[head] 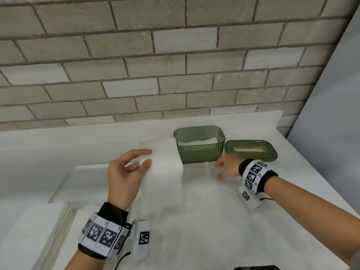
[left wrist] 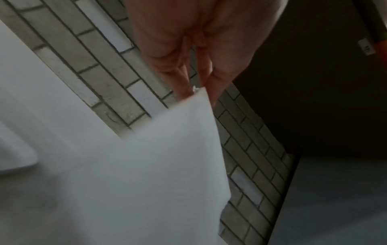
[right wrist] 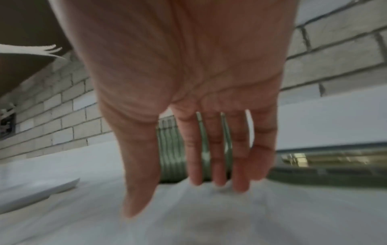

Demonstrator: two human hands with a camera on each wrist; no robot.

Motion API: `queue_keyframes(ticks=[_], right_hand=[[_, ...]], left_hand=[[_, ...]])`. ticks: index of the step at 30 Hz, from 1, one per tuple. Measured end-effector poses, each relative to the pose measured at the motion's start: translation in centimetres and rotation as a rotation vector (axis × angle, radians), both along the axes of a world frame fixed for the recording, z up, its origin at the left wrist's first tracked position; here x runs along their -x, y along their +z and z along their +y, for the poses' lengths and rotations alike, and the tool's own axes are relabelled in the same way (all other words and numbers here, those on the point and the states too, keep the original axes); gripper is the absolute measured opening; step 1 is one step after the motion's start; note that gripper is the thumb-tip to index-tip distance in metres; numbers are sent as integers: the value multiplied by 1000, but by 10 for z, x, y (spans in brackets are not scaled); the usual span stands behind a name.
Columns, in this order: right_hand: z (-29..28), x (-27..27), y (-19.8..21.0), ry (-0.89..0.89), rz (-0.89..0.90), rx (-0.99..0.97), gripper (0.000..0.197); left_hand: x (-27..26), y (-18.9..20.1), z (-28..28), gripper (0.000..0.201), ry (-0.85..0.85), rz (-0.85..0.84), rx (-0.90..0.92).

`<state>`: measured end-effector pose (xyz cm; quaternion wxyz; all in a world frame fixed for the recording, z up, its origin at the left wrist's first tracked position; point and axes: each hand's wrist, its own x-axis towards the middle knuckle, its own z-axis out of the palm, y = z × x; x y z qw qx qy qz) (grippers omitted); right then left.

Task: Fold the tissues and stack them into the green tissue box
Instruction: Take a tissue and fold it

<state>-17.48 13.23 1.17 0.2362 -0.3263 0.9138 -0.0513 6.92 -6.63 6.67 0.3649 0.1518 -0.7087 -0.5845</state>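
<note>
The green ribbed tissue box (head: 199, 151) stands open at the back of the white counter, with folded white tissues (head: 196, 142) inside. My left hand (head: 128, 170) pinches the edge of a white tissue (head: 163, 166) between thumb and fingers and holds it lifted, just left of the box. In the left wrist view the tissue (left wrist: 146, 174) hangs from my fingertips (left wrist: 213, 89). My right hand (head: 227, 167) hovers with fingers spread and straight just in front of the box (right wrist: 171, 154), low over a tissue sheet (head: 204, 184) spread on the counter, and holds nothing.
The green lid (head: 251, 150) with a slot lies right of the box. A white tray (head: 85, 178) sits at the left, and a stack of white tissues (head: 33, 230) lies at the near left. A brick wall (head: 155, 65) backs the counter; a grey panel (head: 331, 114) stands at the right.
</note>
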Motion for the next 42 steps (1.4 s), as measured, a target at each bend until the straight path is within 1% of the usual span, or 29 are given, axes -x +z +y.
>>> queue_keyframes(ticks=[2, 3, 5, 7, 9, 11, 12, 13, 15, 17, 19, 22, 24, 27, 29, 30, 31, 33, 35, 36, 37, 39, 41, 42], right_hand=[[1, -2, -15, -61, 31, -133, 83], [0, -3, -20, -99, 48, -173, 92], [-5, -5, -26, -157, 82, -204, 98], [-10, -4, -25, -162, 74, -184, 91], [-13, -2, -22, -142, 14, -128, 73], [-14, -3, -22, -163, -38, -50, 53], [-14, -3, -23, -184, -42, 8, 45], [-15, -5, -24, -214, -44, 78, 42], [-18, -10, -28, -268, -38, 213, 44], [-20, -15, -30, -307, -40, 254, 43], [-21, -18, -34, -352, -60, 232, 53], [-21, -20, -37, -384, 4, 119, 78], [-19, -21, -38, -406, 27, 46, 79], [-15, -19, -36, -437, -7, 22, 79], [-13, -16, -36, -433, -19, 38, 81], [-11, -15, -35, -430, -23, 71, 78], [-11, -15, -33, -422, -21, 122, 71], [-9, -18, -25, -391, -10, 275, 47], [-7, -29, -10, -324, -18, 451, 25], [-6, -35, -1, -277, -7, 520, 20], [-5, -41, 8, -223, 4, 577, 20], [1, -51, 29, -123, 6, 665, 26], [8, -64, 53, -12, -56, 698, 24], [9, -73, 66, 64, -118, 690, 20]], left_hand=[[0, -5, -1, 21, 21, -51, -25], [0, -7, 0, 22, 34, -64, -43], [1, -10, 1, 23, 52, -76, -68], [0, -11, 2, 24, 55, -88, -86], [-2, -14, 1, 24, 45, -103, -85], [-4, -17, 3, 24, 23, -118, -83], [-6, -19, 4, 24, 9, -120, -87], [-8, -21, 5, 23, 0, -125, -93], [-10, -26, 5, 22, 5, -138, -102], [-9, -32, 3, 22, 7, -158, -111], [-9, -36, 1, 22, -12, -172, -120], [-8, -37, -1, 23, -40, -173, -141], [-7, -37, 0, 22, -57, -180, -145], [-4, -35, 2, 23, -74, -174, -145], [-1, -32, 3, 23, -82, -168, -156], [0, -31, 4, 22, -81, -168, -158], [2, -29, 4, 22, -75, -169, -160], [4, -28, 3, 24, -66, -162, -163], [6, -30, 2, 29, -61, -132, -176], [7, -30, 0, 31, -54, -111, -177], [7, -30, -2, 33, -39, -90, -175], [11, -31, -8, 37, 1, -49, -193], [15, -31, -14, 40, 23, 2, -216], [17, -30, -16, 39, 25, 24, -214]])
